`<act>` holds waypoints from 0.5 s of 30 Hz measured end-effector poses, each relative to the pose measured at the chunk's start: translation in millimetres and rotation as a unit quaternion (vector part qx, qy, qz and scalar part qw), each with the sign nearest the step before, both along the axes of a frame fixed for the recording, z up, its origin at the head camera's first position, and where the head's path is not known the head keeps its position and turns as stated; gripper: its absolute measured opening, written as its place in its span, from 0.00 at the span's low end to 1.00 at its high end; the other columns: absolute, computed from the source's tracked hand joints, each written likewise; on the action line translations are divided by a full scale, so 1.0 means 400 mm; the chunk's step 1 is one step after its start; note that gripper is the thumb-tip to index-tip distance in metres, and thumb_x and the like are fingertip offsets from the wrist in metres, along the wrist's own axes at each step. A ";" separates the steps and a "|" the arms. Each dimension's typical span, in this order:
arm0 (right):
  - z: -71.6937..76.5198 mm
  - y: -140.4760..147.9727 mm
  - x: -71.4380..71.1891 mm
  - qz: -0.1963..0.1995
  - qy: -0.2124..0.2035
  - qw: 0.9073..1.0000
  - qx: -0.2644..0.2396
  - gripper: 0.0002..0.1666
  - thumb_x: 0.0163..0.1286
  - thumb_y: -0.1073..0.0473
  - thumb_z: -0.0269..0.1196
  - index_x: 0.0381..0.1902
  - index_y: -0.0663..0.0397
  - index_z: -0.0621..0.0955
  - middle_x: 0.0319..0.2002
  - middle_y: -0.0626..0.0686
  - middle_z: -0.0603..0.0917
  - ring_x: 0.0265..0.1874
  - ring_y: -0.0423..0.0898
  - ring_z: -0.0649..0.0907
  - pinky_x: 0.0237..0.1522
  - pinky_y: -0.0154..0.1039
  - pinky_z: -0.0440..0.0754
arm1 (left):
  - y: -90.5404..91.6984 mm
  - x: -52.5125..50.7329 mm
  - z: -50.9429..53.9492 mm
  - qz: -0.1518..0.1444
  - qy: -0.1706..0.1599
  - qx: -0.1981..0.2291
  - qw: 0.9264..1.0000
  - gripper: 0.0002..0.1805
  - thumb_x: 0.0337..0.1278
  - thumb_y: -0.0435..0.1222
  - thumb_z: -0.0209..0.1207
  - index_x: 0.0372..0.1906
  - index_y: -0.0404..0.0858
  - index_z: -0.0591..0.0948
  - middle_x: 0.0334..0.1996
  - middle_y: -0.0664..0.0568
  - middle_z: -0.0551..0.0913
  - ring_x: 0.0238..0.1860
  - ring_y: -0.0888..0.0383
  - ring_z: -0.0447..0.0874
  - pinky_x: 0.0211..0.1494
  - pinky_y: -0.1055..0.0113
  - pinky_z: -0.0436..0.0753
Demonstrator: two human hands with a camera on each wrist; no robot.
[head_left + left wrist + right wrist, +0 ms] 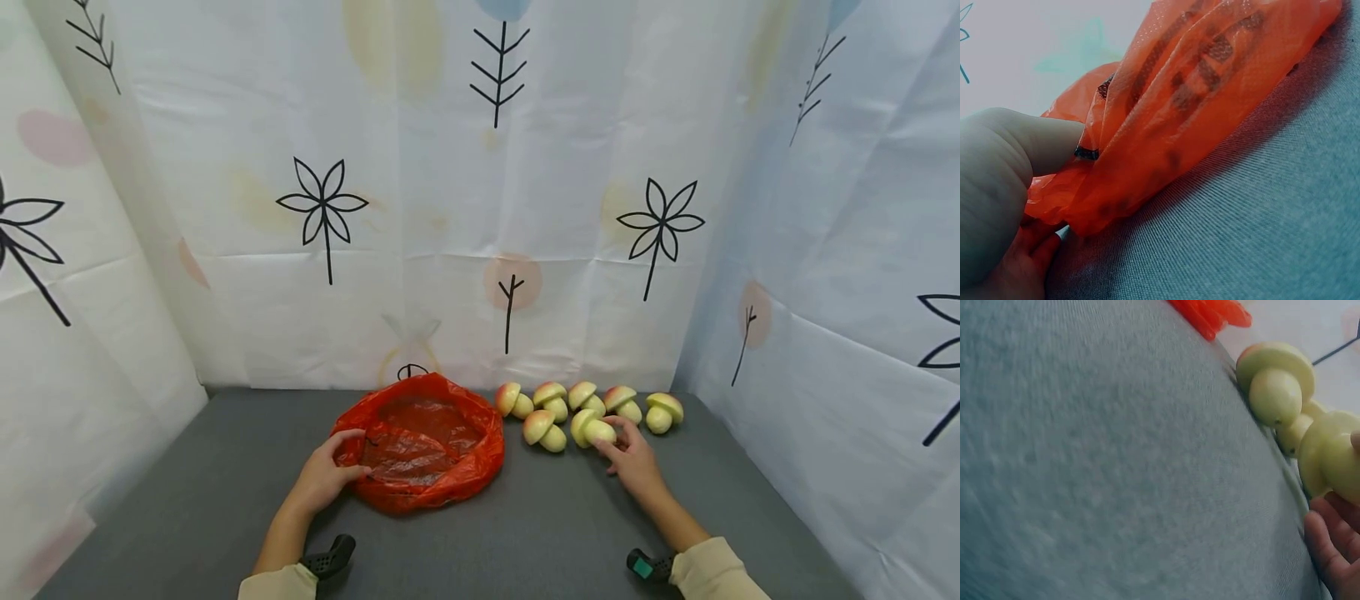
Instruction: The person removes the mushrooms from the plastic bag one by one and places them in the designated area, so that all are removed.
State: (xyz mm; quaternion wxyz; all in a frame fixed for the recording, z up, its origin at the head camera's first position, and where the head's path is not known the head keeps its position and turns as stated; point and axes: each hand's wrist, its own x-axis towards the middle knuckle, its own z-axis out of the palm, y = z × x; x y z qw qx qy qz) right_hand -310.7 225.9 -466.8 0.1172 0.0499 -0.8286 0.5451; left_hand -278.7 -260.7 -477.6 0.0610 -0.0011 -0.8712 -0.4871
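Observation:
A red plastic bag (472,483) lies spread open on the grey table, its mouth facing up. My left hand (324,477) grips the bag's left rim. In the left wrist view the thumb tip goes behind a fold of the bag (1166,137), and the other fingers are partly hidden below it. My right hand (636,460) pinches the stem end of a yellow-green toy mushroom (588,428) between thumb and fingers. That mushroom (1319,453) is cut off by the frame edge in the right wrist view. Left of it sits another toy mushroom (545,431).
Several more toy mushrooms stand in a row behind, from one beside the bag (512,401) to one at the far right (663,413). Patterned white cloth walls (450,317) enclose the back and sides of the grey table (525,550).

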 end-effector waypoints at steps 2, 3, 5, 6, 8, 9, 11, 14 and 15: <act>-0.002 0.006 -0.007 0.003 -0.016 1.000 0.002 0.26 0.69 0.58 0.63 0.62 0.56 0.70 0.42 0.61 0.83 0.33 0.51 0.82 0.26 0.39 0.81 | 0.000 0.001 0.001 0.000 0.001 0.001 1.000 0.32 0.51 0.35 0.68 0.64 0.39 0.73 0.62 0.34 0.70 0.56 0.41 0.70 0.56 0.45 0.74; -0.003 0.009 -0.011 0.005 -0.022 1.000 0.000 0.27 0.69 0.58 0.63 0.63 0.56 0.70 0.43 0.62 0.82 0.34 0.51 0.82 0.27 0.39 0.81 | 0.000 0.002 0.002 -0.001 0.002 0.001 1.000 0.32 0.51 0.35 0.69 0.64 0.39 0.73 0.62 0.34 0.70 0.56 0.41 0.70 0.56 0.45 0.74; -0.003 0.015 -0.016 0.009 -0.032 0.999 0.001 0.29 0.69 0.57 0.63 0.64 0.57 0.69 0.47 0.64 0.80 0.35 0.52 0.82 0.28 0.40 0.82 | 0.000 0.004 0.003 -0.001 0.002 0.001 1.000 0.33 0.51 0.35 0.69 0.64 0.39 0.73 0.62 0.34 0.70 0.56 0.41 0.69 0.56 0.45 0.73; -0.003 0.017 -0.019 0.010 -0.036 0.999 0.000 0.29 0.69 0.57 0.63 0.65 0.57 0.68 0.49 0.65 0.79 0.37 0.52 0.82 0.28 0.40 0.82 | 0.000 0.005 0.004 -0.001 0.001 0.002 1.000 0.32 0.51 0.35 0.69 0.64 0.39 0.73 0.62 0.34 0.70 0.56 0.41 0.69 0.56 0.45 0.73; -0.002 0.021 -0.021 0.009 -0.046 0.999 -0.002 0.31 0.69 0.57 0.64 0.65 0.58 0.68 0.51 0.67 0.77 0.38 0.53 0.82 0.29 0.40 0.83 | 0.000 0.007 0.006 0.000 0.000 0.002 1.000 0.32 0.50 0.35 0.69 0.63 0.39 0.73 0.62 0.34 0.70 0.56 0.41 0.69 0.57 0.44 0.73; -0.004 0.023 -0.021 0.008 -0.049 0.999 -0.003 0.31 0.69 0.57 0.64 0.65 0.59 0.68 0.53 0.67 0.76 0.38 0.53 0.82 0.30 0.40 0.83 | 0.000 0.008 0.007 -0.001 0.000 0.001 1.000 0.33 0.50 0.36 0.69 0.63 0.39 0.73 0.62 0.33 0.69 0.57 0.40 0.69 0.57 0.44 0.72; -0.007 0.027 -0.021 0.006 -0.056 0.998 0.002 0.31 0.68 0.57 0.65 0.65 0.60 0.68 0.54 0.68 0.73 0.39 0.53 0.82 0.30 0.40 0.83 | 0.001 0.009 0.008 -0.002 -0.002 0.001 1.000 0.33 0.50 0.35 0.69 0.64 0.39 0.73 0.62 0.33 0.70 0.57 0.40 0.69 0.57 0.43 0.72; -0.011 0.030 -0.021 0.003 -0.063 0.998 0.012 0.31 0.68 0.58 0.65 0.64 0.61 0.69 0.56 0.68 0.72 0.42 0.53 0.81 0.31 0.40 0.83 | 0.002 0.010 0.010 -0.003 0.002 0.001 1.000 0.32 0.50 0.35 0.69 0.63 0.38 0.73 0.62 0.33 0.70 0.56 0.40 0.70 0.57 0.43 0.73; -0.013 0.030 -0.022 0.004 -0.065 0.998 0.015 0.31 0.68 0.58 0.65 0.65 0.61 0.69 0.57 0.68 0.72 0.43 0.54 0.81 0.31 0.40 0.83 | 0.002 0.010 0.010 -0.003 0.004 0.001 1.000 0.32 0.50 0.35 0.69 0.63 0.38 0.73 0.61 0.33 0.71 0.56 0.40 0.70 0.57 0.43 0.73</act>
